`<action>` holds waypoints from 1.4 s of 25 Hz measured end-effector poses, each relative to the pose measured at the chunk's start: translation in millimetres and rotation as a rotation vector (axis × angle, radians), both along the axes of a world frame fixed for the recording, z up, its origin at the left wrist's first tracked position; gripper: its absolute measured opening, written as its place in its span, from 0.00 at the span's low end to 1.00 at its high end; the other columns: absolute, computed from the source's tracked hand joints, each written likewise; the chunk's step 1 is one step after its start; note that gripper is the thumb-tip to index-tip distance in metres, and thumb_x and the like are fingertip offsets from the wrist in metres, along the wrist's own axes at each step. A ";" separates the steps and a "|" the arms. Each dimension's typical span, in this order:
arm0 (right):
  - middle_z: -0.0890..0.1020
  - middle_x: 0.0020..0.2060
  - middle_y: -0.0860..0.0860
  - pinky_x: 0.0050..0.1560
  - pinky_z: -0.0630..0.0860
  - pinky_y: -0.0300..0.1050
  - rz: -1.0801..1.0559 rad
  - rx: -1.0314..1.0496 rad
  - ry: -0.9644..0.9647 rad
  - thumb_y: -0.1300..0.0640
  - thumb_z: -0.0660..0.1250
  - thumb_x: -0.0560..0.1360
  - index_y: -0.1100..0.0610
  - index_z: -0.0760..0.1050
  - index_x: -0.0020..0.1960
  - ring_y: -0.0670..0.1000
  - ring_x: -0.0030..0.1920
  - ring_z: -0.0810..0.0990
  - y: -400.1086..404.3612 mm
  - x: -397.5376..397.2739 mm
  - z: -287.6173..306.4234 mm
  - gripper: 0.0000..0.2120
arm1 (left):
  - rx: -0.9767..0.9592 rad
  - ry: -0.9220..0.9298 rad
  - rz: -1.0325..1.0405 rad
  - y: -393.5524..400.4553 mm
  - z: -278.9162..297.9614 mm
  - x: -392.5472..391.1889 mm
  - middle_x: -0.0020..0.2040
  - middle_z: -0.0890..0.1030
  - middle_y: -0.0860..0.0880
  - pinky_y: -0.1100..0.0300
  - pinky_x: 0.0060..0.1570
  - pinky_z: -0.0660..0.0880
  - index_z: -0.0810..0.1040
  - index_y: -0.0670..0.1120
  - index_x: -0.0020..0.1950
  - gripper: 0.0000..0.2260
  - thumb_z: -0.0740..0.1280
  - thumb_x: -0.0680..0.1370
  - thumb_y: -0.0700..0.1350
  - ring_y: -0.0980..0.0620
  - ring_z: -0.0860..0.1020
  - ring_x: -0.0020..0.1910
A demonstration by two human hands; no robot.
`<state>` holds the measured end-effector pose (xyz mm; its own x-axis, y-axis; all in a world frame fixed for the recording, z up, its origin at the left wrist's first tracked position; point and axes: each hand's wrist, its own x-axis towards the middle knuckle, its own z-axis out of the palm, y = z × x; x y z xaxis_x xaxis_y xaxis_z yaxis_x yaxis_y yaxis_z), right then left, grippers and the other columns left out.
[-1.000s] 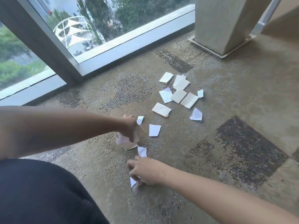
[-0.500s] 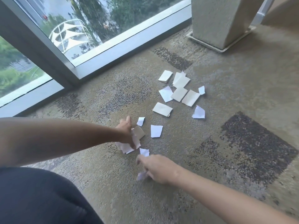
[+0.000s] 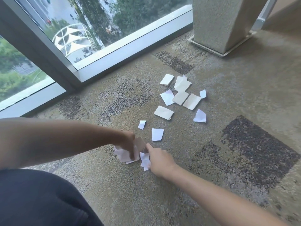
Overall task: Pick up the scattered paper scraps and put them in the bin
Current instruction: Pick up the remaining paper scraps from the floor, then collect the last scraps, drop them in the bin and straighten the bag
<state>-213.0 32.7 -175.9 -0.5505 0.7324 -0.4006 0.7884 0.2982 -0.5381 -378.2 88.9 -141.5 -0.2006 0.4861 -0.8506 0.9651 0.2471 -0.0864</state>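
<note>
Since half a second ago, the right hand has carried its white scrap up beside the left hand, fingers pinching it. Left fingers curl round a wad of collected scraps. Two small white scraps lie just beyond on the carpet; a scattered cluster sits farther toward the window frame and pillar.
</note>
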 end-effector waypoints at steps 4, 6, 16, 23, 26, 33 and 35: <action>0.80 0.53 0.52 0.50 0.74 0.49 -0.057 -0.056 0.072 0.56 0.69 0.76 0.50 0.77 0.52 0.57 0.55 0.80 -1.2 0.0 -5.7 0.05 | -0.017 -0.029 -0.051 15.1 11.5 -6.2 0.53 0.79 0.48 0.55 0.51 0.79 0.71 0.42 0.68 0.33 0.79 0.66 0.48 0.48 0.77 0.52; 0.76 0.51 0.50 0.50 0.76 0.49 -0.078 -0.058 0.123 0.55 0.70 0.76 0.50 0.78 0.47 0.56 0.51 0.79 -0.6 1.6 -6.7 0.02 | 0.077 -0.039 -0.086 32.8 19.9 -5.6 0.54 0.79 0.47 0.56 0.50 0.79 0.71 0.42 0.67 0.33 0.79 0.66 0.49 0.48 0.77 0.52; 0.59 0.75 0.49 0.48 0.74 0.50 -0.126 0.162 0.052 0.61 0.65 0.78 0.53 0.74 0.50 0.60 0.54 0.81 51.1 17.4 -6.6 0.04 | 0.358 -0.153 -0.274 53.4 4.8 0.7 0.75 0.62 0.49 0.63 0.59 0.71 0.72 0.44 0.70 0.35 0.79 0.66 0.47 0.49 0.70 0.64; 0.70 0.53 0.52 0.44 0.72 0.50 -0.162 0.157 0.100 0.58 0.65 0.78 0.55 0.71 0.49 0.59 0.49 0.80 50.3 12.9 -10.0 0.03 | 0.482 -0.123 -0.269 40.4 -3.7 13.5 0.58 0.69 0.48 0.61 0.48 0.77 0.80 0.40 0.55 0.20 0.79 0.66 0.44 0.51 0.73 0.51; 0.75 0.49 0.52 0.46 0.73 0.49 -0.180 0.083 0.146 0.57 0.66 0.78 0.53 0.71 0.46 0.58 0.51 0.79 52.5 16.2 -10.4 0.04 | 0.460 -0.082 -0.257 41.1 -4.2 16.5 0.52 0.70 0.49 0.65 0.39 0.73 0.80 0.40 0.54 0.17 0.78 0.68 0.43 0.53 0.71 0.46; 0.80 0.50 0.52 0.45 0.76 0.45 -0.186 0.009 0.249 0.65 0.61 0.78 0.51 0.69 0.48 0.52 0.47 0.79 70.3 43.7 2.4 0.10 | 0.405 -0.019 -0.270 46.0 -8.0 17.1 0.51 0.81 0.46 0.58 0.46 0.81 0.75 0.41 0.57 0.17 0.74 0.70 0.41 0.49 0.80 0.48; 0.80 0.51 0.52 0.42 0.76 0.40 -0.211 0.005 0.280 0.63 0.60 0.80 0.52 0.69 0.54 0.49 0.45 0.80 81.6 55.9 4.8 0.07 | 0.421 -0.027 -0.225 45.9 -9.7 18.5 0.54 0.78 0.45 0.57 0.46 0.80 0.68 0.42 0.62 0.26 0.75 0.69 0.39 0.49 0.78 0.50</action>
